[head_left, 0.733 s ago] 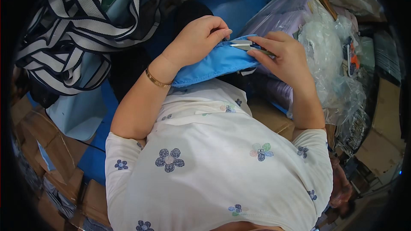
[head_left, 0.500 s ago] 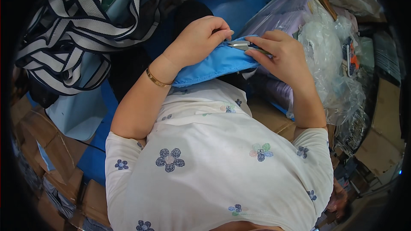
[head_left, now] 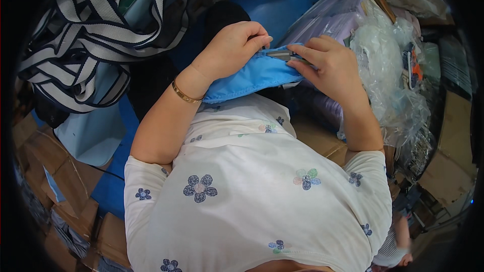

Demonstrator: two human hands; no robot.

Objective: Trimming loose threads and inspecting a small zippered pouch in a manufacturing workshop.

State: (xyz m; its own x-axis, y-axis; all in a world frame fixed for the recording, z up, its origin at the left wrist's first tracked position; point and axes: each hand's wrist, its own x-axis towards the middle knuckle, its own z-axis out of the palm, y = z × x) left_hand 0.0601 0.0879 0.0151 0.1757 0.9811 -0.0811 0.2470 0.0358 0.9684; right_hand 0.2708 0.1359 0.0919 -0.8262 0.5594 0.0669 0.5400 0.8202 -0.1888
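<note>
A bright blue piece of sewn fabric (head_left: pixel 252 76) lies across my lap, a seam running along its lower edge. At its upper left edge my left hand (head_left: pixel 236 45) is closed, thumb and forefinger pinching the cloth. My right hand (head_left: pixel 330 63) holds small metal thread snips (head_left: pixel 278 54) between thumb and fingers. Their blades point left along the fabric's upper edge, toward my left fingertips. The handles are mostly hidden in my right hand. Whether a thread lies between the blades is too small to tell.
At the upper left, white-and-navy striped webbing (head_left: pixel 108 30) hangs over a pale blue bin (head_left: pixel 88 136). Lilac goods in clear plastic wrap (head_left: pixel 383 70) are piled on the right. Cardboard boxes (head_left: pixel 65 166) stand at the lower left. Another person (head_left: pixel 396 242) is at the lower right.
The snips' blades have shifted slightly left and tilted, looking narrower along the fabric's edge. My left hand has barely moved. The person at the lower right has moved.
</note>
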